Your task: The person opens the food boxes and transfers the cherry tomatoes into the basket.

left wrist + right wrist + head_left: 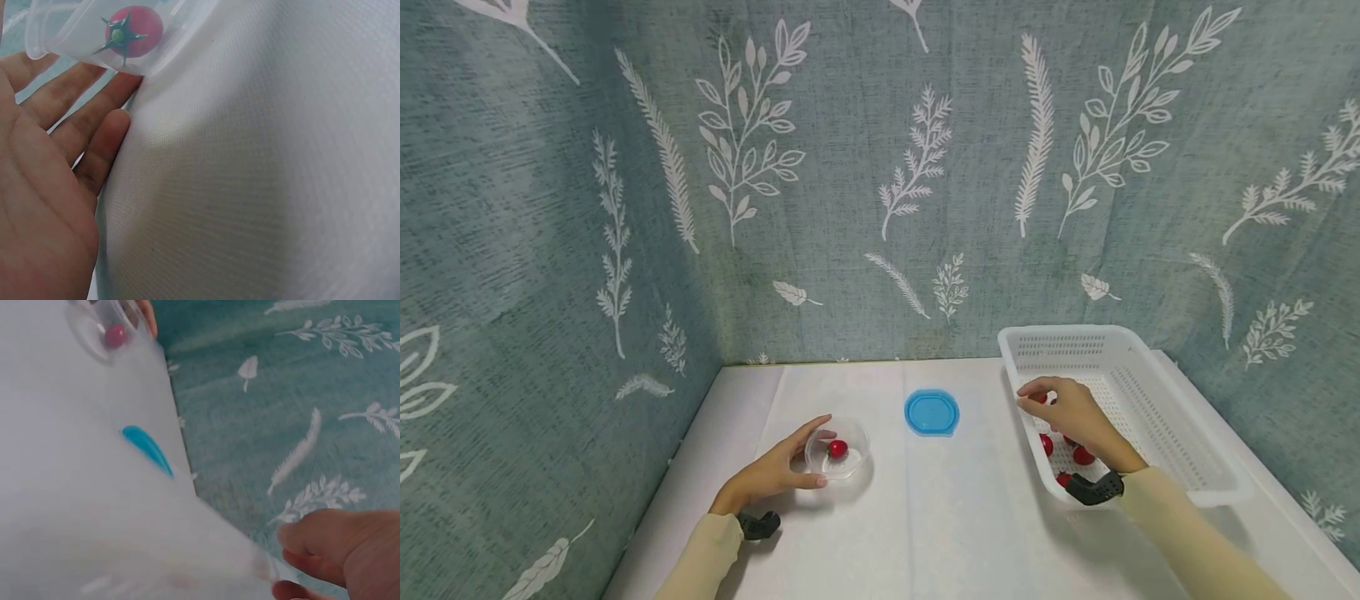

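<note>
On the left of the table stands a clear plastic cup (pixel 859 437) with one red cherry tomato (pixel 838 449) inside; its green star-shaped stem shows in the left wrist view. My left hand (pixel 778 462) holds the cup from its left side, thumb in front and fingers behind. At the left wall of a white perforated basket (pixel 1176 417), my right hand (pixel 1071 412) pinches a red tomato (pixel 1038 397) between thumb and fingers. That tomato is mostly covered by the hand. Several more tomatoes (pixel 1083 456) lie in the basket below the hand.
A blue lid (pixel 932 412) lies flat on the white table (pixel 962 517) between cup and basket. Patterned green-grey cloth (pixel 850 192) hangs behind the table and along both sides. The basket's raised rim stands between its tomatoes and the lid.
</note>
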Motion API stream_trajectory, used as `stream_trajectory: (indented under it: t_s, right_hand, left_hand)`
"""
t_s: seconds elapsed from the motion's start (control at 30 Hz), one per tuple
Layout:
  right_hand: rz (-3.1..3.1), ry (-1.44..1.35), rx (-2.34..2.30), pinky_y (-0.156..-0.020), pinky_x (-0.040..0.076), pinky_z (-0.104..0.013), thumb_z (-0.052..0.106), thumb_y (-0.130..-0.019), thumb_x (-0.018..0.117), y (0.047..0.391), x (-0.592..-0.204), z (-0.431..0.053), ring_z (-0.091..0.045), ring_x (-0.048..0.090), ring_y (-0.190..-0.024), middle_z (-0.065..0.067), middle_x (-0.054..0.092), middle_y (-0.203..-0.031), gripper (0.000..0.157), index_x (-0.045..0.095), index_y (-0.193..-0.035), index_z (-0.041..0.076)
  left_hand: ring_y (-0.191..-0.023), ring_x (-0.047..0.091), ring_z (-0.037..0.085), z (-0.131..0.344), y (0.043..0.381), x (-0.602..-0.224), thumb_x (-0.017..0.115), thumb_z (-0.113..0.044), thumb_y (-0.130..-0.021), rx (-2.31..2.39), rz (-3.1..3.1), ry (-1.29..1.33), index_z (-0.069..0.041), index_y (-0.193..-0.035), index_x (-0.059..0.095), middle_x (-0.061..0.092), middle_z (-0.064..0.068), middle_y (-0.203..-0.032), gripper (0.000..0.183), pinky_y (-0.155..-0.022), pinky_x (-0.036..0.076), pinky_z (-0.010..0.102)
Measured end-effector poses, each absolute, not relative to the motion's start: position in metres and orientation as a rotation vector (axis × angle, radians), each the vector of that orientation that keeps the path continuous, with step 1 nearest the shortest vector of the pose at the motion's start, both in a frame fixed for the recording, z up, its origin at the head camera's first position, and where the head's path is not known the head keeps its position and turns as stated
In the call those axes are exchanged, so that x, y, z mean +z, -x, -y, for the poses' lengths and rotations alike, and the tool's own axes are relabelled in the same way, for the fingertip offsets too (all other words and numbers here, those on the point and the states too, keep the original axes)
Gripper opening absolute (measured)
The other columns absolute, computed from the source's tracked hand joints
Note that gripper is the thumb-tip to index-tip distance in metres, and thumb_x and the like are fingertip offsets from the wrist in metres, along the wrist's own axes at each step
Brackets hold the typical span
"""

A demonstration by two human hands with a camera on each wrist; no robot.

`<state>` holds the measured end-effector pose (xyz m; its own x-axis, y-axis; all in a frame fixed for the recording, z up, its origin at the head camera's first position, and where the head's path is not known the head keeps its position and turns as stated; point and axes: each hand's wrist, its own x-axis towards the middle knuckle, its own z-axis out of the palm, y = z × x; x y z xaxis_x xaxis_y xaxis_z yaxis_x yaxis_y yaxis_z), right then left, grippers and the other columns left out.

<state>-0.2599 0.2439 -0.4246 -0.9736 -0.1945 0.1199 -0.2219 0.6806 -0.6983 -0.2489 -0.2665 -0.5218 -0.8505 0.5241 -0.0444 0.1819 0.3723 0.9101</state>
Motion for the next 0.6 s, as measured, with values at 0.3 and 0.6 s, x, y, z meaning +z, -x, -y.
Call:
stream_trajectory:
  t_s: [0.3, 0.6]
  right_hand:
    - [2.802, -0.394, 1.296, -0.063, 0.054, -0.038, 0.032, -0.097, 0.074, 0.265, -0.424, -0.224, -0.021, 0.061, -0.073, -0.01, 0.071, -0.113, 0.031, 0.074, -0.118, 0.009]
    - [2.81, -0.58, 1.21, -0.06, 0.052, -0.033, 0.023, -0.097, 0.074, 0.266, -0.42, -0.192, -0.017, 0.058, -0.07, -0.003, 0.073, -0.103, 0.021, 0.075, -0.113, 0.01]
  left_hand:
    - [-0.154, 0.013, 0.042, 0.266, 0.248, -0.522, 0.083, -0.019, -0.09, 1.492, -2.29, -0.613, -0.024, -0.166, 0.018, 0.028, 0.012, -0.165, 0.101, -0.117, 0.018, 0.065]
    - [-0.154, 0.011, 0.042, 0.266, 0.25, -0.522, 0.083, -0.017, -0.089, 1.511, -2.271, -0.618, -0.023, -0.166, 0.017, 0.024, 0.013, -0.167, 0.102, -0.117, 0.018, 0.065]
